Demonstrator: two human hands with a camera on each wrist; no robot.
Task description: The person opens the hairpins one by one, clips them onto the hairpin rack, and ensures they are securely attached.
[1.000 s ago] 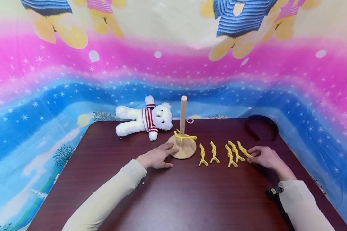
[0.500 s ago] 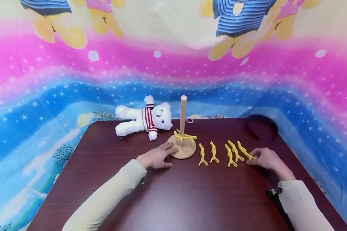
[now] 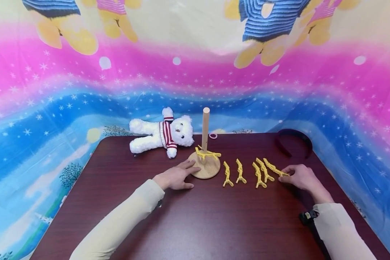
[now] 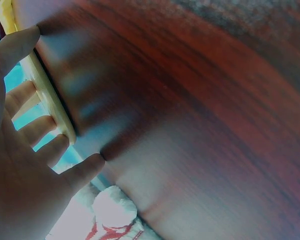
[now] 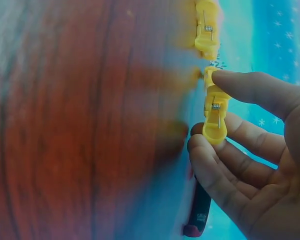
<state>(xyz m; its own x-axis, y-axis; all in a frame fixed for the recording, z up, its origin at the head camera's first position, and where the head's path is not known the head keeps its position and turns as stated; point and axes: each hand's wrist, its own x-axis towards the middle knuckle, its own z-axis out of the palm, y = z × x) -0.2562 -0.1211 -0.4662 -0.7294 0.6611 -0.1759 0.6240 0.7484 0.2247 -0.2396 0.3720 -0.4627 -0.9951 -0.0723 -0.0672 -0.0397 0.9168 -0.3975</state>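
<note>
My left hand (image 3: pixel 177 176) lies with fingers spread, fingertips on the round wooden base (image 3: pixel 211 170) of a stand. The stand's upright wooden post (image 3: pixel 206 130) rises from that base, and a yellow hair clip (image 3: pixel 212 155) sits low by the post. In the left wrist view the fingers (image 4: pixel 37 129) reach along the edge of the base. On the right, my right hand (image 3: pixel 300 178) pinches the handle end of another yellow hair clip (image 5: pixel 216 107), thumb on one side and fingers on the other. A metal spring shows in its hinge. Its long toothed end points left and away.
Several more yellow hair clips (image 3: pixel 239 171) lie in a row between the stand and the right hand. A white teddy bear (image 3: pixel 152 134) in a striped sweater lies back left. A dark headband (image 3: pixel 294 134) is back right, and a small pale ring (image 3: pixel 213 136) is behind the post.
The clip in my right hand has turned, its far end swinging left towards the neighbouring clips. The right hand has shifted only slightly. My left hand stays on the base.
</note>
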